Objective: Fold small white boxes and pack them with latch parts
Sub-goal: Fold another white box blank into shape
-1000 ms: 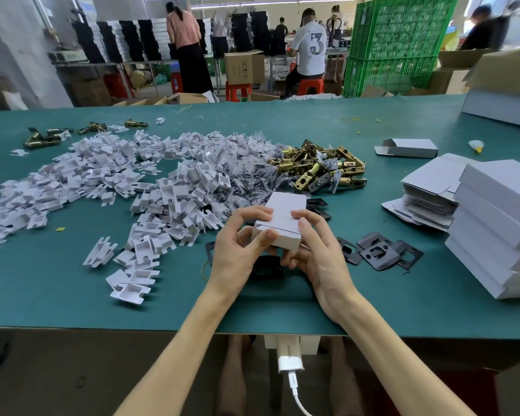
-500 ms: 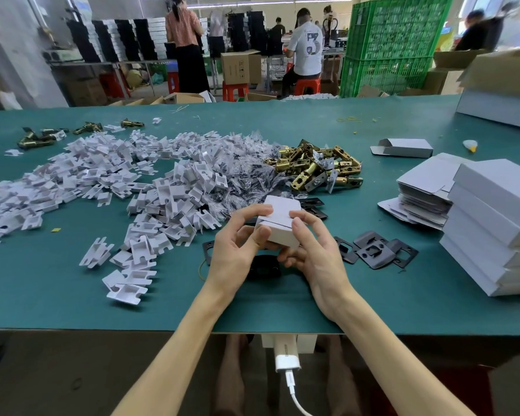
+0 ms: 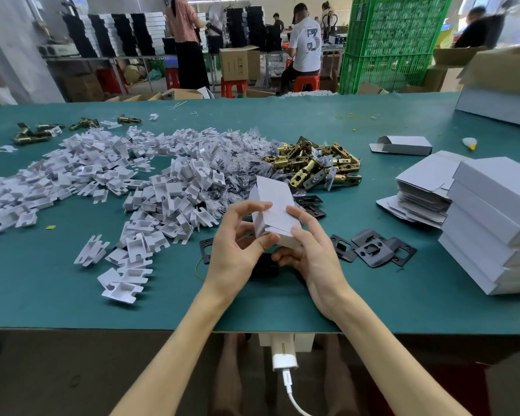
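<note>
Both forearms, the left point(image 3: 168, 352) and the right point(image 3: 382, 340), were bare and slim where they crossed the counter's point(image 3: 72, 295) near edge. The left grip point(image 3: 237, 253) and right grip point(image 3: 315, 259), over the counter, were bare as well, with long fingers and short, plain nails. Below the counter's near edge two bare legs point(image 3: 228, 373) showed, dim in shadow. Between them, just under that edge, hung a white block point(image 3: 284, 357) with rounded lower corners and small grey lettering on its face. A white cable point(image 3: 291, 394) ran from its lower end, curving down and to the right. Whether the block was worn could not be told.
</note>
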